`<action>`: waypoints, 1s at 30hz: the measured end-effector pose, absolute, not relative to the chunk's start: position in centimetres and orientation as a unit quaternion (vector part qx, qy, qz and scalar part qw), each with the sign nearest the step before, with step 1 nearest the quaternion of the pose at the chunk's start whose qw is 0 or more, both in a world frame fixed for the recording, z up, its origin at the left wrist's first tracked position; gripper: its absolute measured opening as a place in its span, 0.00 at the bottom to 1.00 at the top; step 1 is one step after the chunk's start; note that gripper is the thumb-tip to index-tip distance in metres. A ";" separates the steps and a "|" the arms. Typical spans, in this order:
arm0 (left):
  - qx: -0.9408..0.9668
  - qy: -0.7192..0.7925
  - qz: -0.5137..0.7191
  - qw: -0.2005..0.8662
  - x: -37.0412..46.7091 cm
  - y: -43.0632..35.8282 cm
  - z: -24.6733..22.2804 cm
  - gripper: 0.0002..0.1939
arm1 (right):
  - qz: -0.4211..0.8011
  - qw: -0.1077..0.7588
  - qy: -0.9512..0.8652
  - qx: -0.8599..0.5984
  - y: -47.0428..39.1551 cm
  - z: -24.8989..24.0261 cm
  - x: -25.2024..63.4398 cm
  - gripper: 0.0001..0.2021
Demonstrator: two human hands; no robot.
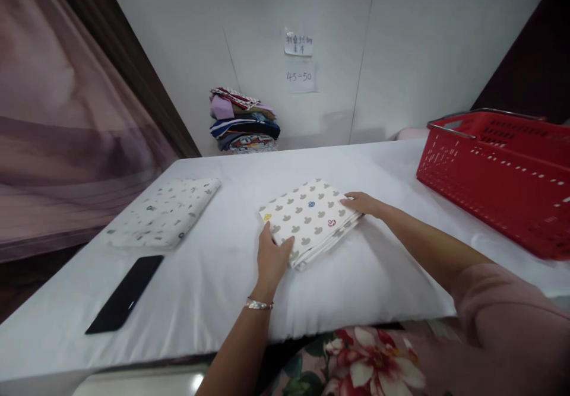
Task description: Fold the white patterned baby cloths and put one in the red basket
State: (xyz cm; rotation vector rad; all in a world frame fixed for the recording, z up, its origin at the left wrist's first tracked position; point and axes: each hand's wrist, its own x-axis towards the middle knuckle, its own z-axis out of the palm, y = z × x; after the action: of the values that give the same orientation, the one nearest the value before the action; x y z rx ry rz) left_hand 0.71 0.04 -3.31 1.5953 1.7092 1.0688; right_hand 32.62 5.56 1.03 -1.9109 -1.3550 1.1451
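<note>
A folded white cloth (pixel 307 212) with grey rounded motifs and a few coloured ones lies in several layers at the middle of the white-covered table. My left hand (pixel 272 256), with a silver bracelet at the wrist, grips its near left edge, thumb on top and apart from the fingers. On the far right corner, my right hand (pixel 361 203) holds the layers, its fingertips on the upper face and the rest of its grip partly hidden. The near edge of the cloth shows its stacked folds.
Another folded white printed cloth (pixel 164 212) lies at the left, with a black phone-like slab (pixel 127 295) nearer me. A red plastic basket (pixel 499 188) with a metal handle stands at the right. Several folded textiles (pixel 244 123) are stacked against the wall behind the table.
</note>
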 end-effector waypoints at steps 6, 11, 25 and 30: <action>0.631 0.627 0.397 0.227 0.9 -1.1 -3.4 0.35 | 0.374 0.299 -0.530 -0.700 4.6 0.0 32.4 0.29; 0.723 0.566 0.390 0.065 1.5 -2.6 -2.2 0.20 | 0.263 0.262 -0.573 -0.730 3.7 -0.5 33.2 0.27; 0.832 0.491 0.254 0.053 6.8 -3.7 -0.8 0.08 | -0.001 0.374 -0.796 -0.476 0.6 -3.1 33.4 0.11; 0.837 0.495 0.229 0.051 6.9 -3.5 -0.9 0.09 | -0.031 0.325 -0.823 -0.465 0.9 -3.2 33.4 0.12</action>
State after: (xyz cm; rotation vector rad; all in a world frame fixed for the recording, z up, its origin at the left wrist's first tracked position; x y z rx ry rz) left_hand 6.89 -3.48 -0.87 2.5467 1.5080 0.6967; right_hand 33.37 0.90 -3.18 -1.2188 -2.1580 -0.0811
